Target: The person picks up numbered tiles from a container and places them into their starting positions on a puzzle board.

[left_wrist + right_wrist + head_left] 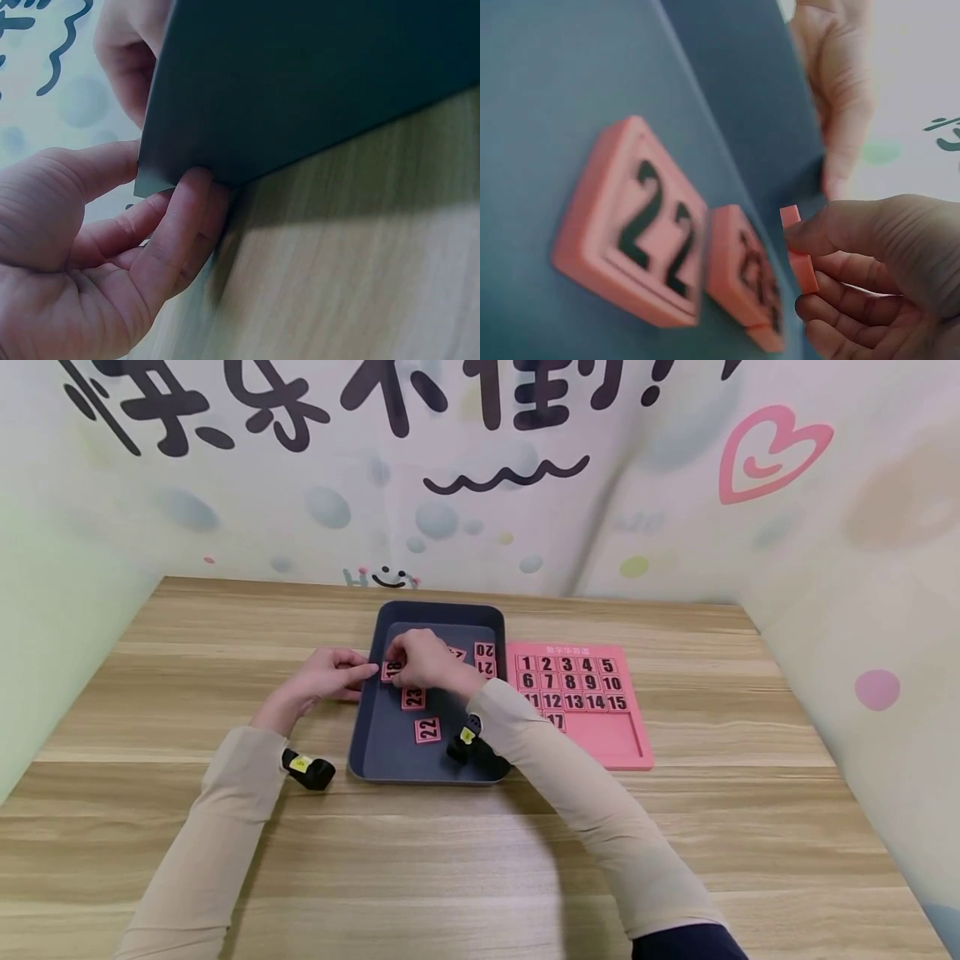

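My right hand point(423, 660) reaches into the dark blue-grey tray point(397, 764) and pinches a pink number tile point(390, 672) marked 18 between thumb and fingers, near the left wall. In the right wrist view this tile point(805, 274) stands on edge in the grip. My left hand point(326, 679) holds the tray's left rim, with the thumb at the top edge and fingers against the outer wall point(247, 90). Tile 23 point(413, 697) and tile 22 point(427, 731) lie sideways below the right hand. Tiles 20 point(485, 651) and 21 point(486, 669) lie upside down at the tray's right side.
Right of the tray lies a pink puzzle board point(600, 745) with rows of numbered tiles; the right sleeve point(555, 752) hides its lower left part. Another tile point(457, 653) shows partly behind the right hand. A printed wall sheet point(480, 552) stands behind the wooden table point(420, 877).
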A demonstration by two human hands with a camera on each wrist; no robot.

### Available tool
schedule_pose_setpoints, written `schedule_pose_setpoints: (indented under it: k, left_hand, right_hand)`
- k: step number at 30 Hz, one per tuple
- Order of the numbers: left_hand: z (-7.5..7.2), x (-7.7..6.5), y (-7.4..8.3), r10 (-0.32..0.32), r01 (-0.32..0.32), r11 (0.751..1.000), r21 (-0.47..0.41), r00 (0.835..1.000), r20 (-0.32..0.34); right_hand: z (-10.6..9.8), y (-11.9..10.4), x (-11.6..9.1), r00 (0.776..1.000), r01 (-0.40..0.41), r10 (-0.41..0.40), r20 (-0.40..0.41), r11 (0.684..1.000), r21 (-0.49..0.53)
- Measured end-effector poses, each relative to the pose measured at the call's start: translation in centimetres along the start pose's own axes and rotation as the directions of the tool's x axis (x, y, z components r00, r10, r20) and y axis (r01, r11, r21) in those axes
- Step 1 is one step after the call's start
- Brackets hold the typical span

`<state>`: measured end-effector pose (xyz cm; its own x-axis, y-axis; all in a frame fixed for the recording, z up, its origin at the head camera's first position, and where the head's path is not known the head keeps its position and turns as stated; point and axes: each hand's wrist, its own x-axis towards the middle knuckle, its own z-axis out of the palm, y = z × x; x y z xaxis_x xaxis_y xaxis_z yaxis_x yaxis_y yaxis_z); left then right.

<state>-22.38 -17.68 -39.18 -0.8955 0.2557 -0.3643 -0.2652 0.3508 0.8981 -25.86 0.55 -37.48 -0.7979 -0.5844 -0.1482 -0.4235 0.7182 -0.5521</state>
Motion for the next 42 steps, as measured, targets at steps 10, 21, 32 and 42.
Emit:
schedule_pose_setpoints:
  k: [10,21,32,42]
  left_hand:
    - [0.1,0.0,0.0,-0.002,0.002,1.000,-0.007,1.000,-0.002]
    - [0.3,-0.1,0.2,0.008,-0.008,1.000,0.014,1.000,-0.007]
    - [0.4,-0.2,0.2,0.004,-0.004,1.000,0.023,1.000,-0.012]
    - [0.4,-0.1,0.2,0.010,-0.009,1.000,0.011,1.000,-0.008]
  right_hand:
    - [-2.6,0.1,-2.5,0.996,0.041,-0.040,-0.079,0.999,0.015]
    - [-4.9,1.8,-6.7,0.974,0.059,-0.056,-0.219,0.998,0.004]
    - [-5.9,4.9,-10.8,0.965,0.010,0.014,-0.262,0.996,0.091]
    - [-5.5,7.6,-13.7,0.949,-0.056,0.079,-0.305,0.995,0.086]
